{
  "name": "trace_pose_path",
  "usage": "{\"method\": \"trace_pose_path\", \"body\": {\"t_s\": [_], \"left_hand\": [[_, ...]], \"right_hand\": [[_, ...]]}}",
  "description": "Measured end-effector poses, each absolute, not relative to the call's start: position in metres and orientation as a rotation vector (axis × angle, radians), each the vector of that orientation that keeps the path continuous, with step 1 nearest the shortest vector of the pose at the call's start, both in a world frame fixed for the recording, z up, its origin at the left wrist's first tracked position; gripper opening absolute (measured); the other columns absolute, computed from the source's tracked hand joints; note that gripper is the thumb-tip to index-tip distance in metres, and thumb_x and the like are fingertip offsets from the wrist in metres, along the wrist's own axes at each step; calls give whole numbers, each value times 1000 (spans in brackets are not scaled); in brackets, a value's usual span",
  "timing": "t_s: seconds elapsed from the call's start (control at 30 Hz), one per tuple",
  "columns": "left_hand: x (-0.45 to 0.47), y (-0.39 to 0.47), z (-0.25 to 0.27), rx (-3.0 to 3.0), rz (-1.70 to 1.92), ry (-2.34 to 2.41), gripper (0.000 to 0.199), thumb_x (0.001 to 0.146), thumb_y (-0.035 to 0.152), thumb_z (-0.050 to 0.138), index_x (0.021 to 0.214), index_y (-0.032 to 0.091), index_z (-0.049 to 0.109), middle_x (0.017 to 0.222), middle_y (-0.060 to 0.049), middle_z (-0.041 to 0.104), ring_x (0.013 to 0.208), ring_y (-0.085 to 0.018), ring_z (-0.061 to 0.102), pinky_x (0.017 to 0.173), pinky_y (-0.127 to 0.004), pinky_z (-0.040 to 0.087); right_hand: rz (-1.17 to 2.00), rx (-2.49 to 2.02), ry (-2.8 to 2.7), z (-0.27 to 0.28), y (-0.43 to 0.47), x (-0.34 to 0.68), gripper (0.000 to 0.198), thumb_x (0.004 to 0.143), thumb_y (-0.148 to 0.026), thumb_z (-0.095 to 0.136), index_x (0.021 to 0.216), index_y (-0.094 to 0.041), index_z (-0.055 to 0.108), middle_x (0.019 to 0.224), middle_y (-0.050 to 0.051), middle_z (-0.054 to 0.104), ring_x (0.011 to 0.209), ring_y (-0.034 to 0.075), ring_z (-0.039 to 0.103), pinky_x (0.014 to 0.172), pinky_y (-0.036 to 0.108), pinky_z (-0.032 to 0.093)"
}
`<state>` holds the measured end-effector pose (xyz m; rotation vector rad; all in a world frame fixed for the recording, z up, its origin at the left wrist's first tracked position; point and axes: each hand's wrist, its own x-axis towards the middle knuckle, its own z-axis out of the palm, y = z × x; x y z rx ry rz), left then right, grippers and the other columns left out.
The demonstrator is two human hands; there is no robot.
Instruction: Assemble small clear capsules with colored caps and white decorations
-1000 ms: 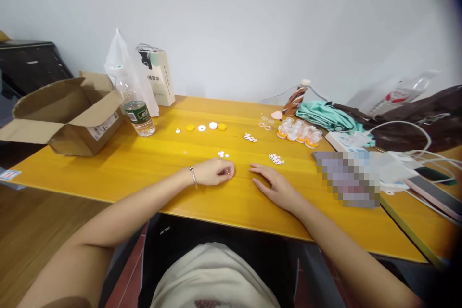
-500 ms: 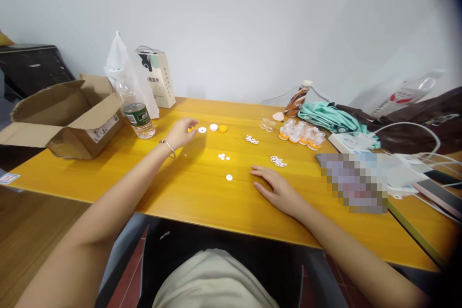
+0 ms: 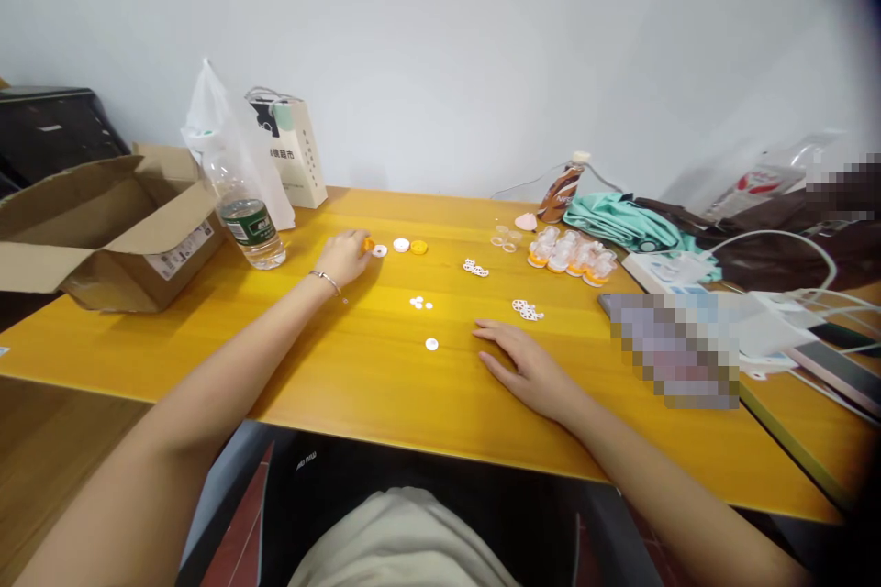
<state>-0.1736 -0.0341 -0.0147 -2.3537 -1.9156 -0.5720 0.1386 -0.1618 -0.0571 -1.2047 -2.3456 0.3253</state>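
My left hand (image 3: 344, 255) reaches forward over the yellow table (image 3: 385, 385), its fingertips closed on a small orange ring (image 3: 369, 245). Just right of it lie a white ring (image 3: 380, 250), a white cap (image 3: 401, 245) and an orange cap (image 3: 418, 247). My right hand (image 3: 524, 362) rests flat on the table, palm down, fingers apart, holding nothing. A white disc (image 3: 431, 344) lies left of it, with small white discs (image 3: 419, 303) a little farther off. White flat gear-like parts (image 3: 527, 309) sit beyond the right hand.
An open cardboard box (image 3: 103, 234) and a water bottle (image 3: 244, 206) stand at the far left. Several orange-and-clear assembled pieces (image 3: 571, 255) sit at the back right, beside a teal cloth (image 3: 623, 222), a brown drink bottle (image 3: 561, 188), cables and devices (image 3: 777, 312).
My left hand let go of the white disc near the table's front and reached forward to the row of caps, closing on the orange ring. The right hand stayed flat.
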Motion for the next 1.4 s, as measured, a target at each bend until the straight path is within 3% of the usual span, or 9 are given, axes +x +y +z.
{"method": "trace_pose_path", "body": {"t_s": [0.13,0.27,0.5,0.6,0.8,0.93,1.07,1.4], "left_hand": [[-146,-90,2,-3014,-844,-1341,43,81,40,49,119,20,45,109,-6,59,99,-17,55,88,-29,41],[-124,-129,1,-3217,-674,-1065,38,80,42,51,111,21,52,106,-6,60,99,-18,54,88,-30,40],[-118,-124,-18,-3279,-540,-916,30,80,40,52,102,19,56,95,-6,62,88,-17,57,83,-28,41],[-115,-125,-24,-3263,-529,-924,28,80,37,53,101,19,56,93,-6,62,86,-17,57,82,-29,41],[-133,-124,-3,-3254,-672,-1129,36,78,42,53,108,22,54,110,-7,57,103,-19,52,91,-31,38],[-184,-99,14,-3159,-557,-1528,25,77,38,53,91,19,60,93,-4,64,83,-15,58,77,-26,44],[-230,-75,6,-3013,-365,-1800,19,72,33,55,83,18,61,84,-3,66,77,-16,59,72,-25,45],[-227,-68,-10,-3149,-342,-1844,22,69,37,58,75,16,61,72,-3,64,67,-14,58,65,-24,45]], "right_hand": [[322,-1202,-2341,-58,-161,138,30,85,-32,43,112,-24,52,126,8,51,117,23,48,99,43,39],[310,-1189,-2338,-58,-161,137,31,85,-31,43,113,-25,52,125,7,52,116,23,48,98,44,39],[320,-1207,-2353,-58,-161,137,30,85,-32,43,113,-24,52,127,7,50,117,23,47,100,43,38],[328,-1198,-2346,-58,-161,138,31,85,-32,43,114,-25,51,127,7,50,117,23,47,99,44,39],[320,-1186,-2355,-58,-160,138,30,85,-32,43,113,-25,52,126,8,51,117,23,48,98,45,40],[321,-1199,-2361,-57,-161,138,30,85,-31,42,113,-25,51,127,8,50,118,22,46,99,44,39],[327,-1209,-2354,-56,-162,137,30,85,-32,42,112,-24,52,126,8,51,117,23,47,99,43,39],[324,-1204,-2362,-58,-161,139,30,85,-32,42,113,-25,51,127,7,50,118,23,46,100,43,38]]}}
